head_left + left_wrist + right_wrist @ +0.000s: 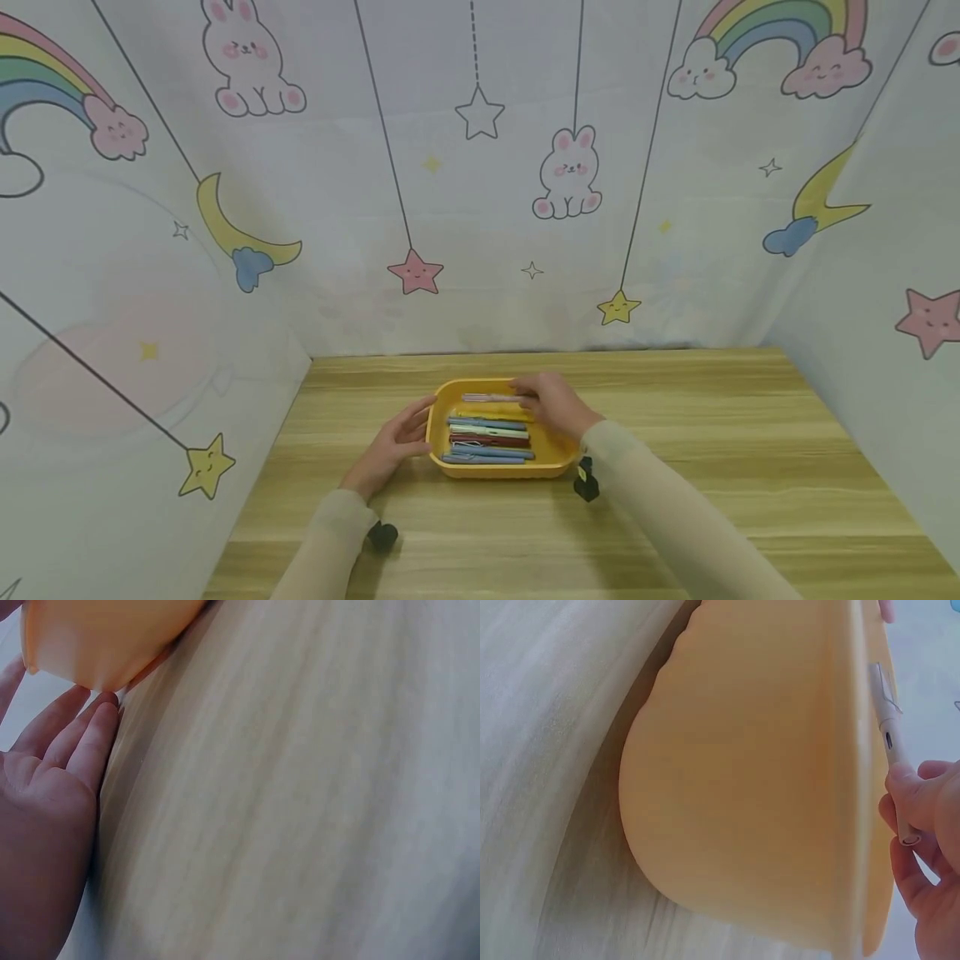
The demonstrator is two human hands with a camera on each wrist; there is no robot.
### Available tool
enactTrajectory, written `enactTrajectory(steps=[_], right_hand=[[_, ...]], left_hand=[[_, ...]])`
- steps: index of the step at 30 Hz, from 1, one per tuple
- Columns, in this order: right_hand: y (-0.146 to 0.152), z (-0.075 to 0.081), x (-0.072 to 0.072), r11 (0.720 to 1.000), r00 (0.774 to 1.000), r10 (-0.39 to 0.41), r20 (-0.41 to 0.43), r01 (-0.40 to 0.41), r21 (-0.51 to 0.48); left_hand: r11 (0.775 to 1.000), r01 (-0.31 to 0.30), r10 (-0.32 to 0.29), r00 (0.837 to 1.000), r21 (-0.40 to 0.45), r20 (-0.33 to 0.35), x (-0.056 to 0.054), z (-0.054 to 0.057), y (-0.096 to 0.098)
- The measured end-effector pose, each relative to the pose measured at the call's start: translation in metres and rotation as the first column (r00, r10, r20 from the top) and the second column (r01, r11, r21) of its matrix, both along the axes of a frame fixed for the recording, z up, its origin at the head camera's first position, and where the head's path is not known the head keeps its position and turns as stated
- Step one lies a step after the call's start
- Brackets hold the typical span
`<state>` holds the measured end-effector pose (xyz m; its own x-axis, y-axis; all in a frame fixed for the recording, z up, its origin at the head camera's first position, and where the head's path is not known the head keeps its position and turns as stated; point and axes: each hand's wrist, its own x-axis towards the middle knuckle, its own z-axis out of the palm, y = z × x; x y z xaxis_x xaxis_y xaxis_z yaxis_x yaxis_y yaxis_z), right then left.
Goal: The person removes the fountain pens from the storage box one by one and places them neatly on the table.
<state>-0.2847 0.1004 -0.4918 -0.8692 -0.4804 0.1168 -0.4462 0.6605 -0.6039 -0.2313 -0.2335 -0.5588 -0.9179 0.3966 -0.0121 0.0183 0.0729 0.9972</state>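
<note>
Right hand (pixel 557 405) pinches pale pen (pixel 486 397) at yellow tray's (pixel 504 472) far side

From the head, the pale pen points leftward out of the grip; a row of pens (pixel 489 439), blue, pale green, dark red and yellow, lies inside the yellow tray. Wooden table (pixel 720 467) spreads rightward; its back edge meets a printed cloth (pixel 487 200).

At the left wrist, the left hand's (pixel 56 772) loosely extended fingers touch the tray wall.

At the right wrist, thumb and fingers grip near one end; the clip end reaches free alongside the rim.

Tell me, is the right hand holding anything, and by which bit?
Yes: the right hand pinches a pale pen near the end away from its clip.
</note>
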Motion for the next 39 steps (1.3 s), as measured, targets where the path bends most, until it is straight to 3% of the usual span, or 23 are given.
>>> enactTrajectory(steps=[8, 19, 28, 39], right_hand=[[0.008, 0.001, 0.002, 0.998, 0.998, 0.033, -0.052, -0.036, -0.059], [0.014, 0.004, 0.008, 0.987, 0.992, -0.075, -0.099, 0.06, -0.151], [0.029, 0.005, 0.008, 0.959, 0.983, -0.112, -0.148, 0.067, -0.277], [0.055, 0.001, 0.008, 0.893, 0.978, -0.203, -0.042, 0.168, -0.417]], left_hand=[[1.0, 0.004, -0.004, 1.0, 0.002, 0.004, -0.001, -0.001, -0.001], [1.0, 0.004, -0.004, 1.0, 0.017, -0.021, 0.0, 0.002, 0.0], [1.0, 0.012, -0.012, 1.0, 0.027, -0.018, 0.0, -0.002, -0.001], [1.0, -0.004, 0.004, 1.0, 0.017, 0.002, -0.001, -0.005, -0.002]])
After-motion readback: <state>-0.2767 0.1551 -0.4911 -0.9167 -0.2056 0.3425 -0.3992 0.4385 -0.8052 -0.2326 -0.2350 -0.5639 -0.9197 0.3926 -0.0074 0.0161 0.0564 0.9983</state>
